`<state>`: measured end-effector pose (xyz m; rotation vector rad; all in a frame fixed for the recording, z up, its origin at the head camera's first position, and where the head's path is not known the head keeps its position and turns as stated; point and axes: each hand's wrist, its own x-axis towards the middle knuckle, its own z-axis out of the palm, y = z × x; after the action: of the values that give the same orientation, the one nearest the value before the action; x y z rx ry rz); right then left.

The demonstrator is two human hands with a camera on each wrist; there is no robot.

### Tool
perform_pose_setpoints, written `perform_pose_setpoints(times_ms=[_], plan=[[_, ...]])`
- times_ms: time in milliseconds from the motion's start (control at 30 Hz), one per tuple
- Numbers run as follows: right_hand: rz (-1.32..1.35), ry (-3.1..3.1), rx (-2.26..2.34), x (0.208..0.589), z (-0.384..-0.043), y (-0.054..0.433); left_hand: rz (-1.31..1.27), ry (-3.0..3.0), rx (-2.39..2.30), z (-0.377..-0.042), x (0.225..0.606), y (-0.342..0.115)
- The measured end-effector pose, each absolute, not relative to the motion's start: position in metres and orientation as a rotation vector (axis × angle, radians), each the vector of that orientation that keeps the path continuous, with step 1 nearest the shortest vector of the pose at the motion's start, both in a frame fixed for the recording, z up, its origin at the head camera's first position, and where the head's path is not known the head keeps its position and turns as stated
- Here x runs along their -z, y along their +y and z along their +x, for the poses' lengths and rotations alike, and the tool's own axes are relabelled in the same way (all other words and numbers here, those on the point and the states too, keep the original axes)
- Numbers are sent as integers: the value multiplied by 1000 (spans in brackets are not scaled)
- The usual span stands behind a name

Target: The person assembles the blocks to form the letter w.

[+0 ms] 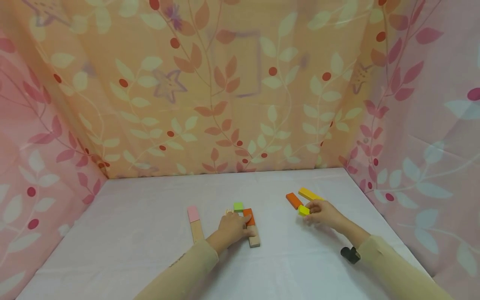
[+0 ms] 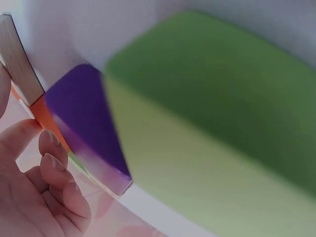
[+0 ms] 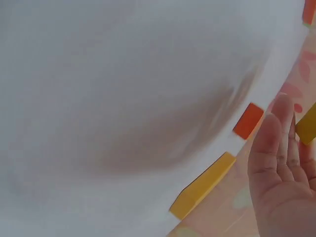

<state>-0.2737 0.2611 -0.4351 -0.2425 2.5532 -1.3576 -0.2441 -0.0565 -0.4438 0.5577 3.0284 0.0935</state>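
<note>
My left hand (image 1: 232, 228) reaches over a short row of blocks, its fingertips touching an orange block (image 1: 248, 213) and the plain wooden block (image 1: 254, 241) in line with it. In the left wrist view, its remaining fingers (image 2: 57, 170) curl loosely beside the orange block. A purple block (image 2: 81, 103) and a big green block (image 2: 212, 74) stand close to that camera. Over on the right, my right hand (image 1: 323, 214) pinches a small yellow block (image 1: 303, 211) between thumb and fingers.
Beyond the right hand lie an orange block (image 1: 294, 200) and a long yellow block (image 1: 310, 194). A light green block (image 1: 238, 207) sits behind the left hand. Left of it, a pink block (image 1: 193, 213) meets a wooden one (image 1: 196, 230). Patterned cloth walls (image 1: 240, 125) enclose the white table (image 1: 123, 233).
</note>
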Motion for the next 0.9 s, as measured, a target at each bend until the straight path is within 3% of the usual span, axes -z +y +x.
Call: perform_pose_setpoints(times_ms=[367, 900], plan=[[-359, 2330, 1560, 439, -264, 248, 542, 2997, -108, -244, 445, -56], [-410, 2148, 1507, 438, -256, 224, 539, 3004, -104, -244, 443, -57]])
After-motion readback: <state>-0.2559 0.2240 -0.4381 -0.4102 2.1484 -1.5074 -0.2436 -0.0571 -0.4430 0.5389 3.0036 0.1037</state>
